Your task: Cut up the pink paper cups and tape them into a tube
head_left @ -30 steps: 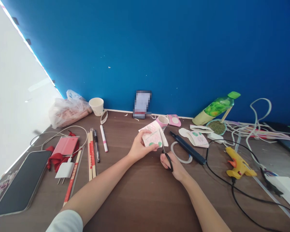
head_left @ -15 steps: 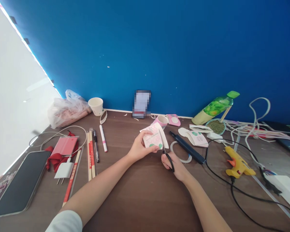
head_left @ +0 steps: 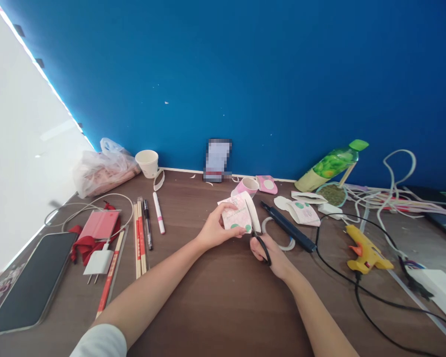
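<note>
Blue wall [head_left: 223, 74] backs the counter [head_left: 223, 307]. Mid-frame, left fingers [head_left: 235, 231] pinch the paper [head_left: 240, 217], likely steadying it; right fingers [head_left: 257, 251] grip the scissors [head_left: 266, 250].

pale pink print on the paper [head_left: 237, 218], folks, green spots along its lower edge! white on the strip [head_left: 253, 210] at its right, black on the scissors [head_left: 266, 249] just beside it. behind the paper, a pink cup [head_left: 247, 187]; well right of it, a yellow glue gun [head_left: 367, 254], orange trigger [head_left: 356, 250]; left of it, red-and-tan chopsticks [head_left: 142, 238]. brown desk [head_left: 223, 302] beneath it, deep blue wall [head_left: 226, 74] beyond!
</note>
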A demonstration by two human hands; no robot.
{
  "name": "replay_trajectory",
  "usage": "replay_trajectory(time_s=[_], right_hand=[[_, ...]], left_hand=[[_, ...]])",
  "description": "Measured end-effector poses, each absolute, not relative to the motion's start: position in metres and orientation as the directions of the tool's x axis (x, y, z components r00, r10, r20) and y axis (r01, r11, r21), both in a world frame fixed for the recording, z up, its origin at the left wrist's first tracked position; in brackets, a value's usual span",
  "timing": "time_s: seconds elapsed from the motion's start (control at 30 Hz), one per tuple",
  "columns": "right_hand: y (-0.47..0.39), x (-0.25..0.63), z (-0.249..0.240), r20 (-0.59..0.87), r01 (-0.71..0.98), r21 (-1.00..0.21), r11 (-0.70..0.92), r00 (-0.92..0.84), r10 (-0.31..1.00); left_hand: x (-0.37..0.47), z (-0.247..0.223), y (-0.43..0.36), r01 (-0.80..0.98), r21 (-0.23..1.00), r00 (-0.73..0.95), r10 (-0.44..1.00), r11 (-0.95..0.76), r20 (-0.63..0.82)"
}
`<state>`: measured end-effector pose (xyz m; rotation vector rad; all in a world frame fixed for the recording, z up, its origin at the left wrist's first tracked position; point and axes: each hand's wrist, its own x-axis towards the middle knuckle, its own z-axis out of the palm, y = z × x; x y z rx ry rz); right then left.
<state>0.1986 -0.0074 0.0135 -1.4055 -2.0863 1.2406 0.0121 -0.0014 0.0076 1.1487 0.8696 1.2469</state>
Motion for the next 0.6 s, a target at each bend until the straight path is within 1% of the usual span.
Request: replay_trajectory(time_s=[0.23,0.43,0.6], right_hand=[[-0.0084,0.1983,0.0167,-0.190,0.625,-0.768,0.140,-0.431,0.882],[-0.0091,0.1984,0.0175,-0.175,0.598,-0.789,0.142,-0.441,0.881],[-0.0082,0.1985,0.0111,-0.168,0.609,-0.779,0.152,-0.436,0.884]], left_hand=[[0.0115,0.0086,-0.0013,-0.262,0.964,0.163,0.983,-0.038,0.083],[0.0125,0.0038,0.0002,-0.285,0.958,0.213,0.971,-0.046,0.109],[0.0120,0.0050,0.0001,-0.272,0.962,0.199,0.976,-0.030,0.086]])
